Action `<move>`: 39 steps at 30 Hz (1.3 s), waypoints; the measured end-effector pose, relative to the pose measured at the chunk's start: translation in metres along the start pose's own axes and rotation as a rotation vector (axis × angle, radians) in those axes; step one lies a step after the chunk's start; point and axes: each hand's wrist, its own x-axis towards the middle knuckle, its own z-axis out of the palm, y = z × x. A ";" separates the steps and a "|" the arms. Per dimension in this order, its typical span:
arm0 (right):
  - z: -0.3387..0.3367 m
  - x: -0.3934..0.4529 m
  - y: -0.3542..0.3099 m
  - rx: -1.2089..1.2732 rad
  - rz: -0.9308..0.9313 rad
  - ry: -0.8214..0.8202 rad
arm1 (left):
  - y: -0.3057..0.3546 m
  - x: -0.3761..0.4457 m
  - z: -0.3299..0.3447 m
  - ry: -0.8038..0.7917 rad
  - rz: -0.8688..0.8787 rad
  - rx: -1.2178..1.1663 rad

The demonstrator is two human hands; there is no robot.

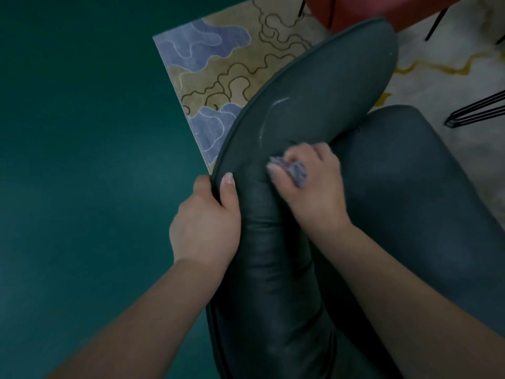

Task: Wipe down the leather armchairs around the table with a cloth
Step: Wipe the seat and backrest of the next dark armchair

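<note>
While your left hand [207, 220] grips the armchair [322, 105] rim, your right hand [311, 181] clutches the cloth [296, 170], apparently pressed against the backrest [273, 269].

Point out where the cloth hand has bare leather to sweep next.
Bare backrest runs from the right hand up toward the red chair; the seat cushion to its right is bare too. Crowded on the rim, where the left hand grips beside the cloth.

Dark green armchair [322, 110]: leather, smooth, low sheen, creased at folds. Cloth [296, 170]: grey-blue woven fabric, matt, slightly fuzzy. Rug [218, 64]: matt textile pile. Floor [76, 160]: smooth, matt teal. Thin black legs [475, 110]: look like metal wire.
</note>
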 end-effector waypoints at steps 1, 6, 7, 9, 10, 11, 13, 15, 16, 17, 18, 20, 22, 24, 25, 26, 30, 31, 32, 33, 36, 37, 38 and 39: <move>-0.006 -0.003 0.013 0.031 0.069 0.014 | -0.001 0.000 0.000 -0.003 -0.002 -0.013; -0.009 0.019 -0.013 0.135 0.057 0.059 | 0.001 0.001 0.000 0.001 -0.004 -0.041; -0.002 0.029 -0.030 0.150 -0.003 0.038 | 0.002 0.000 -0.001 0.005 -0.003 -0.039; 0.012 0.044 -0.056 0.077 -0.154 -0.033 | 0.004 0.000 -0.001 0.010 0.000 -0.032; 0.018 0.046 -0.060 -0.012 -0.220 -0.051 | 0.005 0.000 -0.002 0.005 0.001 -0.029; 0.023 0.047 -0.058 -0.090 -0.262 -0.051 | 0.005 0.000 -0.002 -0.002 0.000 -0.024; 0.024 0.047 -0.046 -0.147 -0.261 -0.006 | 0.006 0.001 -0.002 -0.014 -0.008 -0.014; 0.018 0.044 -0.032 -0.091 -0.167 0.050 | 0.007 0.002 -0.004 -0.029 -0.017 -0.002; 0.014 0.042 -0.024 -0.044 -0.101 0.063 | 0.008 0.002 -0.004 -0.041 -0.018 0.000; 0.011 0.040 -0.015 -0.001 -0.035 0.073 | 0.009 0.003 -0.006 -0.055 -0.013 0.005; 0.007 0.037 -0.006 0.030 0.023 0.085 | 0.011 0.005 -0.007 -0.069 -0.001 0.021; 0.002 0.033 0.001 0.050 0.104 0.118 | 0.015 0.012 -0.008 -0.086 0.032 0.063; 0.002 0.041 -0.009 0.051 0.098 0.181 | 0.021 0.025 -0.006 -0.092 0.048 0.065; 0.009 0.058 -0.030 0.070 0.000 0.184 | 0.031 0.040 -0.003 -0.098 0.045 0.069; 0.014 0.067 -0.040 0.049 -0.073 0.136 | 0.036 0.047 -0.001 -0.099 0.038 0.077; 0.019 0.074 -0.047 -0.003 -0.147 0.080 | 0.042 0.053 0.001 -0.102 0.027 0.086; 0.018 0.082 -0.023 -0.113 -0.173 0.040 | 0.055 0.065 0.008 -0.083 0.012 0.111; 0.012 0.077 -0.010 -0.090 -0.110 0.071 | 0.055 0.065 0.009 -0.065 0.013 0.113; 0.005 0.071 0.003 -0.052 -0.031 0.097 | 0.055 0.063 0.011 -0.045 0.015 0.115; -0.003 0.065 0.015 -0.003 0.043 0.106 | 0.054 0.062 0.012 -0.025 0.019 0.118; -0.017 0.063 0.018 0.124 0.129 0.112 | 0.053 0.058 0.013 0.027 0.043 0.128; -0.017 0.068 0.009 0.140 0.089 0.135 | 0.053 0.057 0.014 0.035 0.044 0.128; -0.014 0.074 -0.004 0.153 0.024 0.135 | 0.053 0.057 0.014 0.040 0.038 0.129; -0.007 0.079 -0.017 0.143 -0.058 0.096 | 0.053 0.058 0.013 0.040 0.027 0.128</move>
